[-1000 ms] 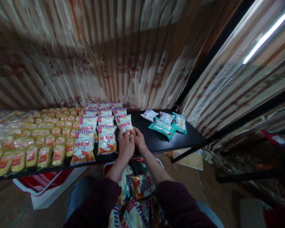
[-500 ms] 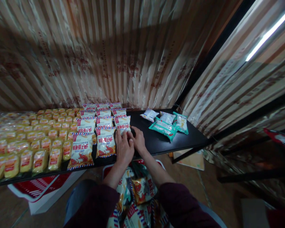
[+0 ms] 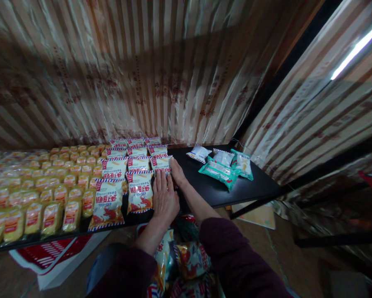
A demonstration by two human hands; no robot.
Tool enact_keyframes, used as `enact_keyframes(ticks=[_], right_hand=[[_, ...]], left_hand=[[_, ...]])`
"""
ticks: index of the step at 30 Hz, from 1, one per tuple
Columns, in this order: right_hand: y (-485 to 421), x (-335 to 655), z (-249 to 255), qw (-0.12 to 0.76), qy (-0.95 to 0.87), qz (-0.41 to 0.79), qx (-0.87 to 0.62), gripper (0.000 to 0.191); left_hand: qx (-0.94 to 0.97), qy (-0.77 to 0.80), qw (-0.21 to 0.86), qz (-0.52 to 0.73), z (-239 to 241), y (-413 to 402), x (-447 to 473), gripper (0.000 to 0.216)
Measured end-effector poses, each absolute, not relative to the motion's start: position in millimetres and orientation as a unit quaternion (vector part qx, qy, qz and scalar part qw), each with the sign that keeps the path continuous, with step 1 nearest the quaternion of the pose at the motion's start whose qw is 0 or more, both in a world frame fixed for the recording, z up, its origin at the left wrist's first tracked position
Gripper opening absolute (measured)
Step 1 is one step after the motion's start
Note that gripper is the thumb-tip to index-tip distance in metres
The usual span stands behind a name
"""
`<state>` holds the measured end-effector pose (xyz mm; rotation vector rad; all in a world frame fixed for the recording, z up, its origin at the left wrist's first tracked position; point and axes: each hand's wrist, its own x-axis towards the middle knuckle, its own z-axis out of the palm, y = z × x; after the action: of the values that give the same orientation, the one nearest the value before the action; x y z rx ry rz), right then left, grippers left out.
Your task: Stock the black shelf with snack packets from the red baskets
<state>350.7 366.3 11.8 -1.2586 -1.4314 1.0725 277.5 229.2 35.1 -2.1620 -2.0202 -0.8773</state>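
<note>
Snack bags with red and blue striped edges stand in rows on a black shelf [image 3: 188,182]. My left hand [image 3: 166,198] lies flat, its stretched fingers touching the lower front of a snack bag [image 3: 161,164] in the rightmost row. Along that bag's right side, my right hand [image 3: 177,172] is held on edge with fingers extended. Another snack bag [image 3: 140,191] is just left of my left hand, and a larger-looking one [image 3: 106,203] stands nearer the front edge.
Many yellow wrapped cakes [image 3: 70,215] fill the shelf's left part. Green packets [image 3: 219,170] and white packets [image 3: 198,153] lie to the right. Below, between my arms, is a container of more bags [image 3: 192,258]. A red basket [image 3: 49,254] is under the shelf; a striped sheet [image 3: 126,70] hangs behind.
My right hand has moved up and forward from the bag's lower front to its right side, and its fingers have straightened. My left hand stays at the bag's front. The view has shifted slightly.
</note>
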Motion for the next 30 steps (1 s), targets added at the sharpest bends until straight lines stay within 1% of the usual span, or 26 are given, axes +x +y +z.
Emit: enact_keyframes(ticks=[2, 7, 14, 19, 25, 30], right_hand=[[362, 347, 13, 0.446, -0.583, 0.448, -0.510, 0.063], [360, 349, 13, 0.452, -0.587, 0.432, -0.514, 0.061], [354, 351, 26, 0.405, -0.607, 0.439, -0.525, 0.060], [338, 358, 26, 0.448, -0.578, 0.396, -0.555, 0.060], [285, 387, 20, 0.501, -0.568, 0.345, -0.555, 0.054], [227, 409, 23, 0.529, -0.546, 0.343, -0.552, 0.048]], left_hand=[[-0.695, -0.661, 0.023, -0.282, 33, 231, 277, 0.061], [-0.693, -0.665, 0.025, -0.277, 31, 232, 276, 0.060], [-0.689, -0.670, 0.025, -0.275, 32, 232, 277, 0.060], [-0.699, -0.650, 0.021, -0.298, 37, 225, 278, 0.060], [-0.728, -0.608, -0.026, -0.315, 36, 185, 281, 0.043], [-0.737, -0.603, -0.075, -0.295, 22, 138, 289, 0.039]])
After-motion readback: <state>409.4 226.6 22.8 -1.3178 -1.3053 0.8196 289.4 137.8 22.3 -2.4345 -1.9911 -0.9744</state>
